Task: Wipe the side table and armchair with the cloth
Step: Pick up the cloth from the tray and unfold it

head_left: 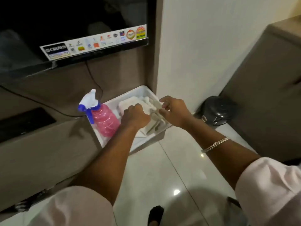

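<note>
A white plastic tray (143,90) sits at the right end of a brown TV counter and holds folded white cloths (130,101). My left hand (136,115) is down inside the tray, fingers curled on the cloths. My right hand (175,110) pinches a white cloth (154,118) at the tray's right rim. A pink spray bottle (104,119) with a blue and white trigger head lies in the tray's left side. No side table or armchair is in view.
A television (68,30) with stickers hangs above the counter (40,144), a black cable trailing down. A small black pedal bin (218,110) stands on the glossy tiled floor by the white wall. A brown cabinet (263,88) fills the right.
</note>
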Tool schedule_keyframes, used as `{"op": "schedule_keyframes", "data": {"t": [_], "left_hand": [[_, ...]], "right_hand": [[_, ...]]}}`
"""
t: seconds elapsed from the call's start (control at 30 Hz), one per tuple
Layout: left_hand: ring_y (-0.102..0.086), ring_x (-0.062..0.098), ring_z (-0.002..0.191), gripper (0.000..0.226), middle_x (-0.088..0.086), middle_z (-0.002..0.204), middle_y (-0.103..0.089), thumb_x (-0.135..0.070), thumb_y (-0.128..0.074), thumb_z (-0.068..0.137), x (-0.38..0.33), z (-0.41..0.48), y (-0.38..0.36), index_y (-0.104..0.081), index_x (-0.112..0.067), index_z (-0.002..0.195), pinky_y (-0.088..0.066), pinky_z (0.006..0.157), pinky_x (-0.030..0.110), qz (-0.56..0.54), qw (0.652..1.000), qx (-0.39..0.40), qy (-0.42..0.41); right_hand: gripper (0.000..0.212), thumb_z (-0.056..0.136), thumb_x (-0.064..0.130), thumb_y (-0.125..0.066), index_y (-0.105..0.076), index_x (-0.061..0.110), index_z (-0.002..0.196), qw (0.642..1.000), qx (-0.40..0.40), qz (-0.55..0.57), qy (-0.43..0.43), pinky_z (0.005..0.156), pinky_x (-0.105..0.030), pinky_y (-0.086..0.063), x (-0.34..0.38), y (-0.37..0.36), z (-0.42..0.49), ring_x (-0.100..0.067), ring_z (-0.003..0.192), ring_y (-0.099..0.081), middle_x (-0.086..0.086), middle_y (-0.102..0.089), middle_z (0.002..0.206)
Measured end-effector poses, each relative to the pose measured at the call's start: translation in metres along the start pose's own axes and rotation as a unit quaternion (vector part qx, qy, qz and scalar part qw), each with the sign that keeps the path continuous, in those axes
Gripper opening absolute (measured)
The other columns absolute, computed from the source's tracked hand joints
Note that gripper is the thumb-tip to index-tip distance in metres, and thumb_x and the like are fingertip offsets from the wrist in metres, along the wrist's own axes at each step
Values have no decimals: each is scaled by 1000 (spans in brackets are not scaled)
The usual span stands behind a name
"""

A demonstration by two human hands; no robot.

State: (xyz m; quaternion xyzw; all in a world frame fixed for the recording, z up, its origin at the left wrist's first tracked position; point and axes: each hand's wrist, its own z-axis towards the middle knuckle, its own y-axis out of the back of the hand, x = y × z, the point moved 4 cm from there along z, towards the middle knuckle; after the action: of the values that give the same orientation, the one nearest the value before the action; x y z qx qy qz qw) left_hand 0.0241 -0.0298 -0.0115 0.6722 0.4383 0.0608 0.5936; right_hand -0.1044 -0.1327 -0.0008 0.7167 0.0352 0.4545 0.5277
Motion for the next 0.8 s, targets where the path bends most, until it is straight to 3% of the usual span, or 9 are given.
{"op": "schedule_keyframes", "data": {"t": [0.1, 0.2, 0.3, 0.4, 0.53, 0.6, 0.67, 0.8], "left_hand": [[-56, 35, 114, 47, 15, 134, -59, -39, -55, 91, 20, 3, -20, -54, -10, 129, -47, 90, 43, -11, 999, 28, 26], [-43, 36, 140, 59, 13, 153, -45, -46, -55, 95, 28, -1, -39, -48, -9, 141, -40, 110, 46, -59, 998, 21, 11], [-30, 31, 150, 56, 8, 163, -34, -28, -55, 97, 32, -3, -40, -43, -9, 148, -29, 120, 42, -182, 983, -23, 32], [-46, 32, 140, 54, 10, 153, -49, -1, -54, 92, 34, -2, -31, -49, -13, 145, -43, 115, 42, -293, 952, -66, 65], [-55, 31, 131, 51, 10, 145, -56, -5, -54, 95, 23, -2, -13, -47, -14, 145, -49, 106, 36, -373, 914, -119, 104], [-58, 31, 127, 56, 9, 143, -56, -15, -59, 95, 11, -6, -5, -41, -17, 148, -50, 98, 35, -449, 876, -131, 117], [-62, 26, 117, 59, 6, 138, -59, -22, -65, 93, -6, -12, -2, -40, -19, 146, -54, 93, 38, -559, 816, -89, 114], [-64, 35, 121, 55, 13, 131, -69, -34, -70, 88, -59, -33, -18, -56, -12, 136, -51, 103, 60, -689, 714, 107, 59]], "right_hand": [[46, 90, 41, -61, -58, 10, 124, 999, -4, -27, -43, 89, -32, -47, 5, -39, 22, -31, 107, -63, -13, -69, 117], [52, 87, 50, -60, -58, 12, 123, 995, 15, -7, -97, 86, -33, -47, 2, -70, 35, -31, 103, -65, -12, -69, 115], [36, 84, 37, -69, -64, 16, 114, 992, -24, 35, -118, 78, -25, -44, -4, -78, 43, -27, 97, -67, -8, -73, 105], [20, 80, 21, -73, -70, 16, 100, 988, -72, 81, -112, 77, -21, -41, -1, -71, 45, -23, 94, -68, -3, -75, 97], [13, 79, 16, -75, -72, 17, 91, 974, -101, 184, -80, 83, -30, -54, 11, -39, 30, -17, 86, -68, 6, -74, 91], [12, 80, 12, -74, -71, 16, 90, 957, -103, 259, -78, 81, -31, -57, 10, -14, 14, -16, 87, -70, 5, -74, 93], [13, 82, 8, -74, -69, 13, 92, 930, -101, 344, -83, 79, -31, -59, 3, 14, -9, -19, 91, -71, -3, -74, 98], [18, 86, 7, -70, -65, 3, 102, 894, -103, 420, -117, 72, -29, -54, -26, 71, -71, -22, 87, -69, -11, -73, 100]]}}
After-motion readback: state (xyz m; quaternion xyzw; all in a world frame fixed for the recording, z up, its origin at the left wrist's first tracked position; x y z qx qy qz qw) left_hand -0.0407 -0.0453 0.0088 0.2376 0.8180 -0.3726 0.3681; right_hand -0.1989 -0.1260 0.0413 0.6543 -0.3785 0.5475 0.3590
